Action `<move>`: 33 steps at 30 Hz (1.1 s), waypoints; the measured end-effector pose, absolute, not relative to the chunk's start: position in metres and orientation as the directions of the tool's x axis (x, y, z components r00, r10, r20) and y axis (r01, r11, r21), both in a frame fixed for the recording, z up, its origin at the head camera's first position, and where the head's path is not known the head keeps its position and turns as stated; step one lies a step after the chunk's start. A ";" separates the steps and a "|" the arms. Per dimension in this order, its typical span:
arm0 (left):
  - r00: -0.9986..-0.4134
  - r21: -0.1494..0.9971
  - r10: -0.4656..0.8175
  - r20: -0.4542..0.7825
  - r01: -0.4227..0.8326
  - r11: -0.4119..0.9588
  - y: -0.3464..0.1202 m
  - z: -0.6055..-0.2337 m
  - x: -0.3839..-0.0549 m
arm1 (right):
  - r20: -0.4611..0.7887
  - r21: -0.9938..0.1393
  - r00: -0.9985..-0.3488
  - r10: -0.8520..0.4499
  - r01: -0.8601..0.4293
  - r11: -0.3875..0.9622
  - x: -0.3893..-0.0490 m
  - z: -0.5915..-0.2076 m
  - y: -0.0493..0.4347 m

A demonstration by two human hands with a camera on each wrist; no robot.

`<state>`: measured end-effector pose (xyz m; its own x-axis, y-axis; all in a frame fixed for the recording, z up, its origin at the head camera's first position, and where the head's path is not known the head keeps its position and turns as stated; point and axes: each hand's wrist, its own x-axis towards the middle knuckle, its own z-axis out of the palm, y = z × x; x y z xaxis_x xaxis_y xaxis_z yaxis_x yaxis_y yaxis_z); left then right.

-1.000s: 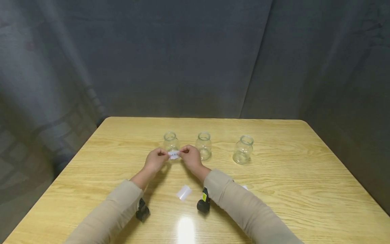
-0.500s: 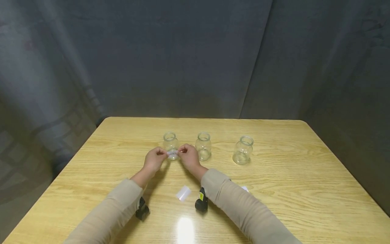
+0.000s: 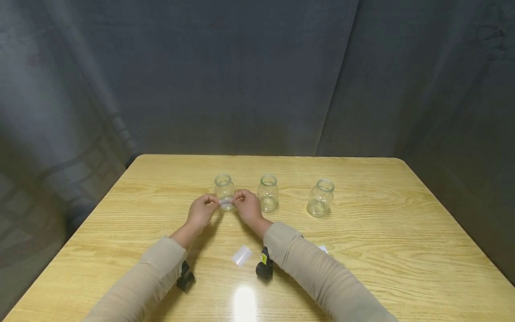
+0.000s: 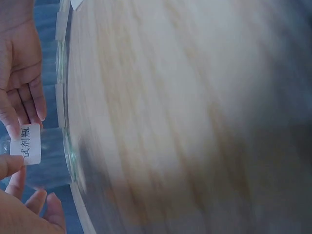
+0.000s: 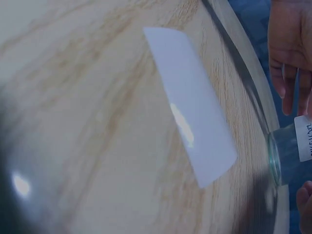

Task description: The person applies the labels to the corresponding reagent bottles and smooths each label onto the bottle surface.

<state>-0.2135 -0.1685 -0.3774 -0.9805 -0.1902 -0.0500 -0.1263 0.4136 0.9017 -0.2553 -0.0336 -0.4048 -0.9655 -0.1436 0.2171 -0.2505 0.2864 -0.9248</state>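
Note:
A small white label (image 3: 226, 202) with handwritten characters is stretched between my two hands, in front of the leftmost glass jar (image 3: 223, 187). My left hand (image 3: 200, 211) pinches its left end between thumb and finger; my right hand (image 3: 248, 207) pinches the right end. In the left wrist view the label (image 4: 30, 145) stands upright before the clear jar (image 4: 52, 158). The right wrist view shows part of the label (image 5: 304, 139) at the edge, near the jar wall (image 5: 287, 158). Whether the label touches the glass I cannot tell.
Two more open glass jars stand to the right, a middle jar (image 3: 268, 192) and a right jar (image 3: 320, 199). A glossy white backing sheet (image 3: 242, 256) lies nearer on the wooden table (image 3: 382, 250). Another white scrap (image 3: 323, 248) shows past the right sleeve.
Both hands have shifted slightly left and away from me, carrying the label closer to the leftmost jar. The label's face is seen more narrowly from above. The jar also appears slightly farther left.

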 end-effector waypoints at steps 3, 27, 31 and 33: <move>-0.984 0.907 -0.173 -0.048 -0.115 0.404 -0.170 -0.377 -0.215 | 0.244 -0.913 -0.959 -0.142 -0.277 0.299 -0.257 -0.406 -0.035; -0.998 0.912 -0.035 -0.058 -0.067 0.406 -0.195 -0.374 -0.225 | 0.168 -0.850 -0.951 -0.261 -0.274 0.450 -0.248 -0.391 -0.035; -0.998 0.898 0.040 -0.048 -0.026 0.439 -0.201 -0.373 -0.229 | 0.126 -0.871 -0.948 -0.294 -0.248 0.425 -0.247 -0.390 -0.035; -0.997 0.894 0.065 -0.048 -0.014 0.447 -0.203 -0.373 -0.230 | 0.128 -0.875 -0.943 -0.306 -0.253 0.412 -0.247 -0.390 -0.035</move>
<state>-0.2296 -0.2031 -0.3731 -0.9967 0.0649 -0.0482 -0.0141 0.4472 0.8943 -0.2468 -0.0355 -0.3903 -0.9432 -0.3063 0.1282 -0.2529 0.4125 -0.8752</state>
